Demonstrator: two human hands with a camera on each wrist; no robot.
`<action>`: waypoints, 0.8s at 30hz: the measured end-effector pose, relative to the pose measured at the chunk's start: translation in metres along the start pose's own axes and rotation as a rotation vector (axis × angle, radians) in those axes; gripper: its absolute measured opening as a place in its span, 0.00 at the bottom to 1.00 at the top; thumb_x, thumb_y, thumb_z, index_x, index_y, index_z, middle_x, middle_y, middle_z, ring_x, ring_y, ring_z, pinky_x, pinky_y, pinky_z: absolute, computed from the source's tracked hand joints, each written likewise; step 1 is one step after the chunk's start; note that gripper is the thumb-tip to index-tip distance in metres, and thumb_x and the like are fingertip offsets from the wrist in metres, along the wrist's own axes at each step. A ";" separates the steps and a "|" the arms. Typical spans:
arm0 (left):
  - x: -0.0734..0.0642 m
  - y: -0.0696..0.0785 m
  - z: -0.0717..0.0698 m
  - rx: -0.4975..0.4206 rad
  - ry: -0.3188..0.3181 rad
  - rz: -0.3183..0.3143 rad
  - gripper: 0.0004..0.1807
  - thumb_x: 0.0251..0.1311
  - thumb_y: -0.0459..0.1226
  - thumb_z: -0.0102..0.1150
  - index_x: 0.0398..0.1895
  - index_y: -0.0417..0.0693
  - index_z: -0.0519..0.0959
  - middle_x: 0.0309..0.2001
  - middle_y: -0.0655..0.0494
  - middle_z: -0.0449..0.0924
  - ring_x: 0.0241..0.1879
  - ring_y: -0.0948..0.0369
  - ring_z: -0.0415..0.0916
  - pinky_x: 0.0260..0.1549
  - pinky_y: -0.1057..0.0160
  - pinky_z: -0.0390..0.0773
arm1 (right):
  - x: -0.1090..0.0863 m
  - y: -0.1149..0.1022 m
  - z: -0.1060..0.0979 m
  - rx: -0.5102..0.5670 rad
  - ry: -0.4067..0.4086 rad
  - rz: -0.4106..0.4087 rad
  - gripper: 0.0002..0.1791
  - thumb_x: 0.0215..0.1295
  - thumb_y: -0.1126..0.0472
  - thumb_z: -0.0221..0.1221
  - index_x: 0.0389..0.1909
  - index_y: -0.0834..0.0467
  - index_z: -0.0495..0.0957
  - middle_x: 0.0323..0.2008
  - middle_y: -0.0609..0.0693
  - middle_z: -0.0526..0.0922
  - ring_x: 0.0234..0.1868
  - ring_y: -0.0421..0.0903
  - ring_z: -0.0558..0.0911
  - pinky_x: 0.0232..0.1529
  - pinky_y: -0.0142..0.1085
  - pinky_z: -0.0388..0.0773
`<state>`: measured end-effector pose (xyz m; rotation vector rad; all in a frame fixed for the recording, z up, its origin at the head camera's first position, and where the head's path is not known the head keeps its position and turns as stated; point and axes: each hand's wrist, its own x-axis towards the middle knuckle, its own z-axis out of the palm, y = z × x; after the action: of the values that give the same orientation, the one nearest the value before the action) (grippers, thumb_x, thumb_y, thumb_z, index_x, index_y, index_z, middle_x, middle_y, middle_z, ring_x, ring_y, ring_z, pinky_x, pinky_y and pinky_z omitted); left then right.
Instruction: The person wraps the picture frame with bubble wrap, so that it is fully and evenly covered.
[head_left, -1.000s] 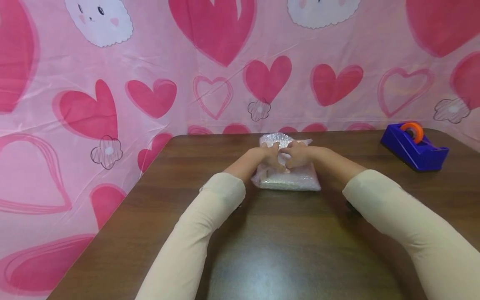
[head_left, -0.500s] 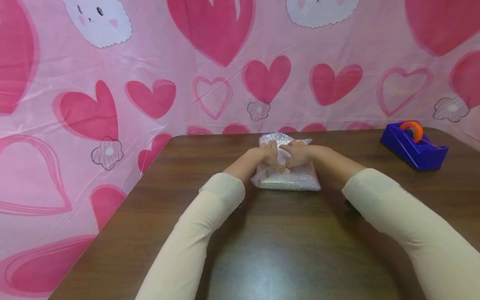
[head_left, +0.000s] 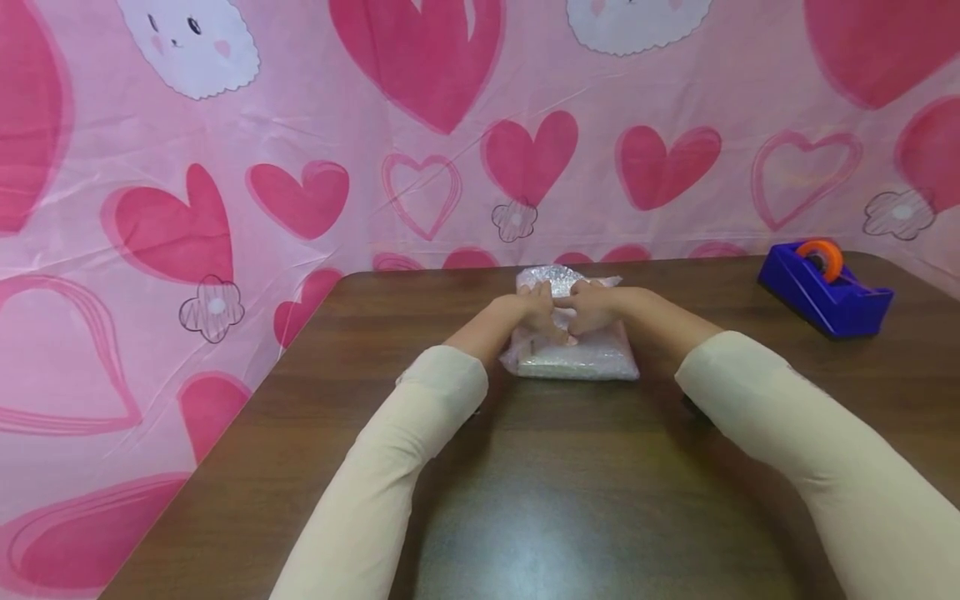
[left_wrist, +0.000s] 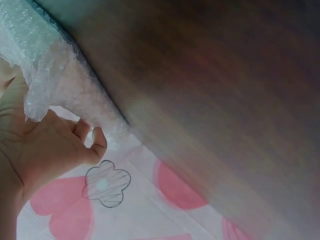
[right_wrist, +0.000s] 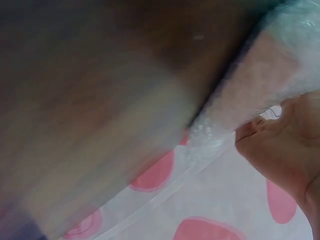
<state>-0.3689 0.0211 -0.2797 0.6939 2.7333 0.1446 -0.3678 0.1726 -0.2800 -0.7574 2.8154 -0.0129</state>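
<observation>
A flat package in clear bubble wrap (head_left: 581,358) lies on the brown table toward its far edge. My left hand (head_left: 542,315) is over its left half, fingers bent, gripping the wrap; in the left wrist view a loose flap of wrap (left_wrist: 37,100) hangs across the palm. From the other side my right hand (head_left: 592,307) pinches the wrap with curled fingers, close beside the left. Pinkish contents show through the film (right_wrist: 255,82) in the right wrist view. The fingertips are partly hidden by the hands and the wrap.
At the back right of the table (head_left: 555,467) stands a blue tape dispenser (head_left: 825,292) holding an orange roll (head_left: 822,260). A pink cloth with hearts (head_left: 420,75) hangs behind and along the left side of the table.
The right hand's fingers have shifted slightly over the wrap, and less of the wrap shows between the hands. The package stays in place.
</observation>
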 end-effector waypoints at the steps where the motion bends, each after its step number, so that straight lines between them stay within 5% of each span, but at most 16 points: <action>1: 0.000 0.000 0.000 0.012 0.005 -0.002 0.61 0.55 0.61 0.57 0.73 0.36 0.33 0.74 0.41 0.30 0.72 0.46 0.29 0.68 0.49 0.40 | 0.001 -0.001 -0.002 -0.009 -0.021 0.026 0.43 0.54 0.53 0.57 0.72 0.53 0.54 0.61 0.70 0.60 0.62 0.68 0.61 0.55 0.73 0.50; 6: 0.001 0.001 -0.001 0.035 0.023 0.000 0.61 0.54 0.62 0.57 0.73 0.36 0.33 0.74 0.41 0.32 0.72 0.45 0.31 0.68 0.48 0.41 | 0.004 -0.002 -0.007 -0.047 -0.075 0.073 0.44 0.54 0.51 0.57 0.73 0.50 0.51 0.62 0.70 0.59 0.63 0.69 0.60 0.52 0.76 0.49; 13: 0.006 0.002 0.003 0.037 0.006 0.008 0.59 0.56 0.62 0.56 0.73 0.36 0.36 0.74 0.41 0.33 0.72 0.46 0.30 0.68 0.49 0.42 | 0.004 0.009 -0.002 0.009 -0.018 0.011 0.43 0.55 0.54 0.57 0.72 0.55 0.53 0.61 0.70 0.62 0.61 0.66 0.64 0.56 0.74 0.48; 19: 0.004 0.002 0.005 0.101 -0.006 0.013 0.58 0.56 0.64 0.53 0.74 0.38 0.35 0.74 0.40 0.33 0.72 0.46 0.31 0.68 0.49 0.42 | -0.011 0.016 -0.005 0.243 0.056 -0.118 0.37 0.58 0.64 0.55 0.70 0.64 0.56 0.62 0.72 0.63 0.60 0.66 0.67 0.59 0.58 0.64; 24: -0.003 0.002 -0.001 0.113 0.009 0.018 0.54 0.58 0.62 0.51 0.74 0.42 0.37 0.74 0.41 0.37 0.72 0.45 0.33 0.67 0.45 0.44 | -0.028 0.013 -0.020 0.222 0.158 -0.160 0.31 0.61 0.64 0.57 0.65 0.66 0.64 0.57 0.69 0.71 0.52 0.62 0.75 0.52 0.53 0.73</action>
<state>-0.3655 0.0215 -0.2779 0.7501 2.7613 -0.0035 -0.3550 0.1962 -0.2558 -0.9616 2.8246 -0.4221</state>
